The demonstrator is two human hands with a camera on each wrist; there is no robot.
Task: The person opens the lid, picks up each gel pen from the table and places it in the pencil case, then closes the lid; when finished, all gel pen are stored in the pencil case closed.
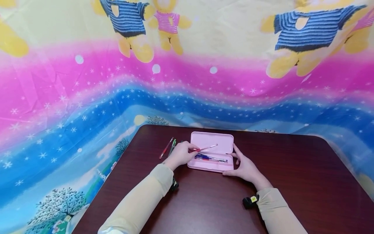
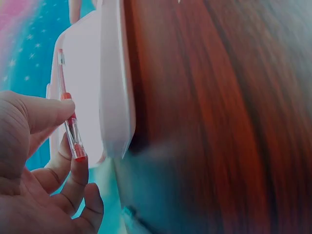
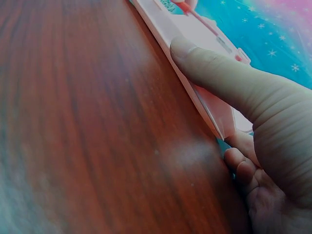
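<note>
My left hand [image 1: 181, 154] pinches a clear-barrelled red pen [image 1: 208, 147] between thumb and fingers, above the left part of a pink pencil case [image 1: 201, 167]. In the left wrist view the pen [image 2: 75, 139] is tilted, its red end near the fingers. The case lies with its lid [image 1: 211, 139] raised at the back; several pens [image 1: 211, 158], blue and red among them, lie inside. At the right end of the case, my right hand [image 1: 247, 167] grips it, thumb along the front and fingers behind, as the right wrist view shows.
Left of the case, a red pen [image 1: 166, 148] and a green pen [image 1: 172, 147] lie on the dark brown table [image 1: 204, 201]. A patterned cloth [image 1: 187, 81] hangs behind the table. Black wrist cameras [image 1: 250, 201] sit at both cuffs.
</note>
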